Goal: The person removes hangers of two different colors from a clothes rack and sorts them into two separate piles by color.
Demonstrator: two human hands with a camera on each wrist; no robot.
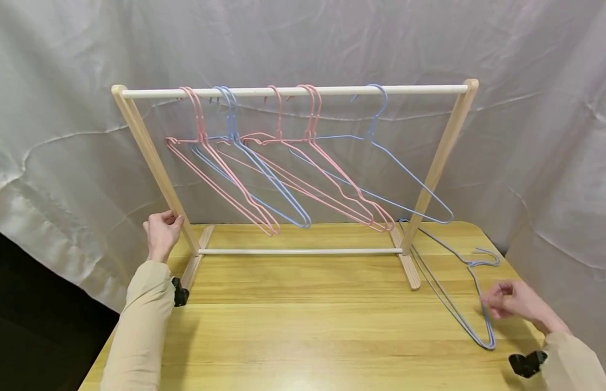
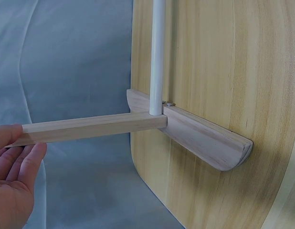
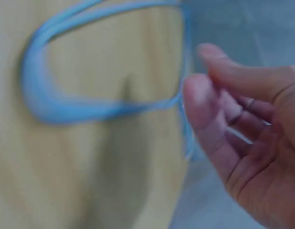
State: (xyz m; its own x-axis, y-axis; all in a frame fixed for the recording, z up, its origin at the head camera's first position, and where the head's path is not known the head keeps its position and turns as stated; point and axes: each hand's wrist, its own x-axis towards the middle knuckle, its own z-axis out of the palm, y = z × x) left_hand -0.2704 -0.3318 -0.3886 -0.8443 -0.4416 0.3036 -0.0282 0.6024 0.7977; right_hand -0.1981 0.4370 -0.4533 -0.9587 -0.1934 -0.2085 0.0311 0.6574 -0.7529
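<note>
My left hand (image 1: pixel 163 233) pinches the left wooden post (image 2: pixel 90 128) of a clothes rack between thumb and fingers, low on the post. Over the right end of the table, my right hand (image 1: pixel 513 303) is beside blue hangers (image 1: pixel 485 320) that lie flat and overlapping. In the right wrist view its thumb and index finger stand apart, the other fingers bent, with nothing between them. From the rack's white top rail (image 1: pixel 420 89) hang several pink hangers (image 1: pixel 225 176), a pair of blue hangers (image 1: pixel 273 176) among them, and a single blue hanger (image 1: pixel 405 168) farther right.
The rack stands on wooden feet (image 1: pixel 408 271) at the back of the wooden table (image 1: pixel 293 320), with a white lower rail (image 1: pixel 303 251) joining its sides. A grey curtain (image 1: pixel 303 43) hangs close behind. The table's right edge runs near the lying hangers.
</note>
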